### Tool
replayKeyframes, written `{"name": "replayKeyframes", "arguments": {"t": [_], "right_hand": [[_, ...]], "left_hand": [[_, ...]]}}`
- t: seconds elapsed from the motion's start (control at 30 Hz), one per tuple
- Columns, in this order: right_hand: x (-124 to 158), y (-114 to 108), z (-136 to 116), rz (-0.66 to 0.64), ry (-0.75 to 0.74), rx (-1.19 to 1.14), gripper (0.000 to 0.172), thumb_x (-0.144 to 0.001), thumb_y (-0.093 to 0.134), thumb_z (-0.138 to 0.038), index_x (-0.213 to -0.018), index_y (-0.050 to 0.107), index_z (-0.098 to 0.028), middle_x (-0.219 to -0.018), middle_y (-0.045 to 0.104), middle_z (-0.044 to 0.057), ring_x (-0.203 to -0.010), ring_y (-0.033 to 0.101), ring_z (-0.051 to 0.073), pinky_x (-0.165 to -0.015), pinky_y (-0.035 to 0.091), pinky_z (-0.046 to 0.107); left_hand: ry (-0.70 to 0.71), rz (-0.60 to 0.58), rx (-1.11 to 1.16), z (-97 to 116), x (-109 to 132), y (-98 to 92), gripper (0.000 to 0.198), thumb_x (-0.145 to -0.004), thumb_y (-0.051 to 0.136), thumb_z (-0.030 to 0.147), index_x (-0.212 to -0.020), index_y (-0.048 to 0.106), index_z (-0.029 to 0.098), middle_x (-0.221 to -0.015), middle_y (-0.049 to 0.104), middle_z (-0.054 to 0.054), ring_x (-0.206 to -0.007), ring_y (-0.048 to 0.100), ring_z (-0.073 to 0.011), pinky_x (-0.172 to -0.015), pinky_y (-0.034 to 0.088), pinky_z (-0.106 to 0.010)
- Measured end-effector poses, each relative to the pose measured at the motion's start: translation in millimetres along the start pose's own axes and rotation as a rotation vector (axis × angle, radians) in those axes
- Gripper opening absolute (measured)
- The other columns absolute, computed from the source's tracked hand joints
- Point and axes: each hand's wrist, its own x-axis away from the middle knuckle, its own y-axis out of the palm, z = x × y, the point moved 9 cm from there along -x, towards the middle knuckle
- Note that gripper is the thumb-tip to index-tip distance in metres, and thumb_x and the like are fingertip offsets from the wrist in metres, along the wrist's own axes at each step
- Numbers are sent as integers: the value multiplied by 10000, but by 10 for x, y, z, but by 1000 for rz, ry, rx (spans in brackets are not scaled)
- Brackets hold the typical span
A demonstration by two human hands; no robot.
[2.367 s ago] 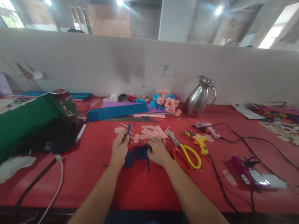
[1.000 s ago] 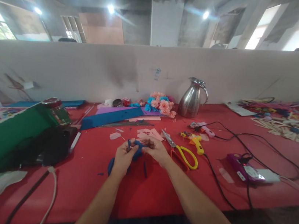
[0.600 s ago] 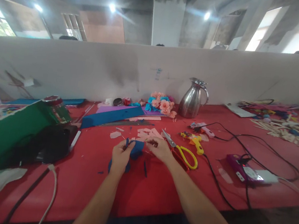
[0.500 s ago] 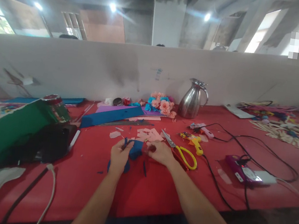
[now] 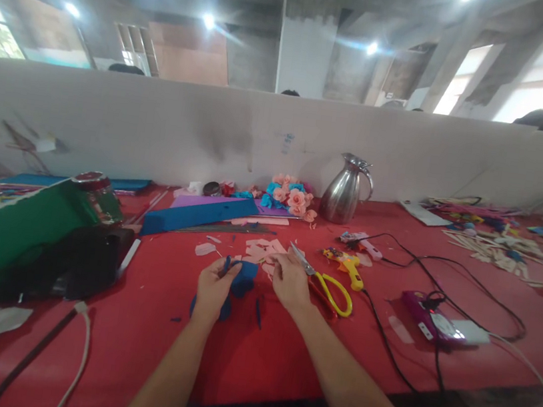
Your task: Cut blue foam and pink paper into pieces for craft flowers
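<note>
Pinched in my left hand (image 5: 213,287) is a piece of blue paper (image 5: 244,279), at the middle of the red table. Another blue piece (image 5: 225,309) lies partly hidden beneath that hand. My right hand (image 5: 291,280) is apart from the blue paper, beside the pink paper scraps (image 5: 263,251); its fingers are bent together, and what they hold, if anything, is too small to name. Scissors with yellow handles (image 5: 334,294) lie just right of it, half open. A dark blue strip (image 5: 259,313) rests on the table between my forearms.
A yellow glue gun (image 5: 353,272), pink glue gun (image 5: 369,245) and purple power strip (image 5: 432,318) with cables lie right. A steel jug (image 5: 342,193) and paper flowers (image 5: 295,198) stand behind. At left are a green board (image 5: 8,240) and a black bag (image 5: 92,259).
My right hand has drawn slightly away from the blue paper, toward the pink scraps. My left hand still pinches the blue paper. The camera view has shifted a little.
</note>
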Motion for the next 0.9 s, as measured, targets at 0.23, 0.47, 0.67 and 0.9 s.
{"name": "replayKeyframes", "arguments": {"t": [0.23,0.47,0.67,0.9], "right_hand": [[468,84,-120,-334,45,136,268,-721,659,-464,-848,641,-228,-874,694,69,-825,630,253,-629,419,309],[439,240,-172,-317,86,89,170,-835,485,-176,-882,648,-189,-875,700,97,-828,648,232,-675,441,309],[376,-36,-250,-164,-41,-255,354,-807,473,-106,-1125,595,-201,-1075,664,60,-951,609,187,-844,451,293],[663,-611,672,15,267,243,341,-808,533,-204,-1142,589,-160,-1067,622,141,-1010,536,288,-900,389,407]], "left_hand": [[42,65,-15,8,-26,-62,227,-599,721,350,-713,677,159,-630,640,6,-596,573,-139,-611,491,-265],[33,47,-29,8,-25,-45,212,-604,716,338,-709,678,158,-639,645,5,-595,571,-134,-606,477,-250],[43,33,-89,-21,-51,-62,229,-621,706,357,-741,689,163,-624,637,6,-599,565,-138,-581,446,-238],[71,4,-156,-24,-71,-31,233,-630,686,372,-749,691,172,-633,643,8,-612,565,-147,-594,445,-239]]}}
